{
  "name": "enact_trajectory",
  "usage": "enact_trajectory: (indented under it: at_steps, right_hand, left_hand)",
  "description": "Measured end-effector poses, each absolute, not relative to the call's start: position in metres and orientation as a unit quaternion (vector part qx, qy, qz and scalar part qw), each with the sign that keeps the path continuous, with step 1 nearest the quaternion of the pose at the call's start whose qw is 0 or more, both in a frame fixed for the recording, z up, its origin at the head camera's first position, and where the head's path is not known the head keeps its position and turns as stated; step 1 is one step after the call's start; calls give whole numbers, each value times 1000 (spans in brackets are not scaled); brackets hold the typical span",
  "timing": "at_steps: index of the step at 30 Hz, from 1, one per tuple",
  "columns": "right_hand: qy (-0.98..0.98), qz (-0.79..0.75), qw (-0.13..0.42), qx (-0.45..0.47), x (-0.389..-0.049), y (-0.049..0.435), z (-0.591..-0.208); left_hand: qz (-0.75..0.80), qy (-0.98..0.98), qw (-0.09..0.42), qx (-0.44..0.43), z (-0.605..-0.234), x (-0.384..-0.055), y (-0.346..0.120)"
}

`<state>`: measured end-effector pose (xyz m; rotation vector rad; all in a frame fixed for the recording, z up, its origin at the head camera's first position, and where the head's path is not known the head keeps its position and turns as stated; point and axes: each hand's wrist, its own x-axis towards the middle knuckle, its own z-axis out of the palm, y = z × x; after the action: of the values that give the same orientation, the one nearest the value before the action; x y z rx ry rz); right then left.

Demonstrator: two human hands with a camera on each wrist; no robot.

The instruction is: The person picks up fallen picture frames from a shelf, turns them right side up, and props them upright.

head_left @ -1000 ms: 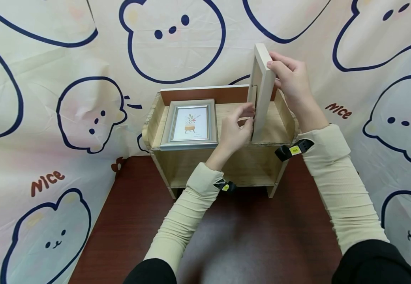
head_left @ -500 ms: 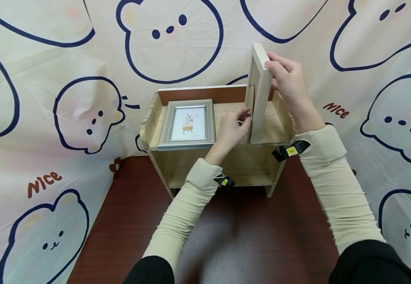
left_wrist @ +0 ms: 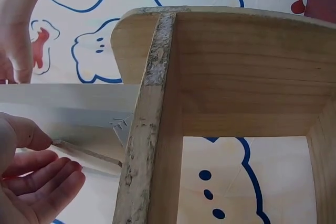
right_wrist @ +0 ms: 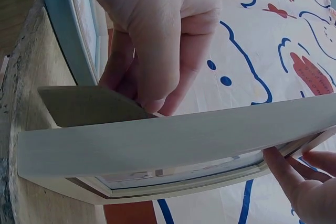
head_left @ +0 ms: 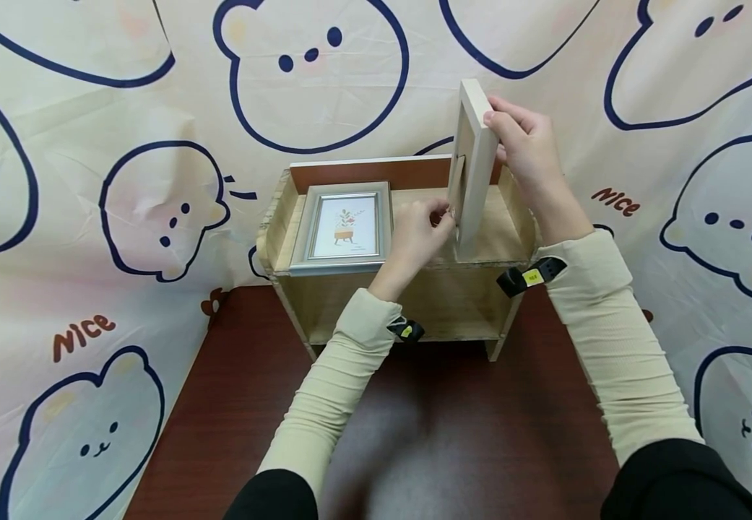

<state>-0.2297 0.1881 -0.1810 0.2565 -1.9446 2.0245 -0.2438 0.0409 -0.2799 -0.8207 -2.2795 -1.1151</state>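
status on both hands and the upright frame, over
Left hand pinching back stand. Right hand holding upright frame near top. Second frame leftward, seemingly not blocking.

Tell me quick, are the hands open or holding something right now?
Left hand: closed, pinching the back stand of the upright picture frame.
Right hand: closed, holding that same frame near its top.
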Motion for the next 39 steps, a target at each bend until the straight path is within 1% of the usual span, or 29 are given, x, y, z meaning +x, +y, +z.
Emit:
enact_trajectory:
  at_steps: [2, 8, 11, 19, 28, 33, 39]
  right_hand:
    - [-682, 708, 163, 91, -230, 188, -181]
    - [-675, 712, 166, 98, -230, 187, -182]
    - [-672, 715, 165, 99, -230, 187, -182]
    - [-672, 716, 163, 96, -229, 187, -181]
    - [-683, 707, 154, 93, -230, 185, -179]
    - [-683, 709, 143, 102, -232, 179, -179]
    - [-727, 655, 159, 128, -236, 170, -178]
  left_hand:
    - [-405, -830, 236, -302, -281, -243, 41]
    - [-356, -864, 203, -292, -284, -238, 42]
    - [-339, -875, 201, -280, -284, -238, 42]
    - [-326, -868, 254, -276, -282, -243, 32]
    - [-294, -883, 276, -240, -274, -247, 13]
    - [-308, -880, 267, -246, -274, -251, 6]
    - [-353, -869, 238, -253, -277, -254, 1]
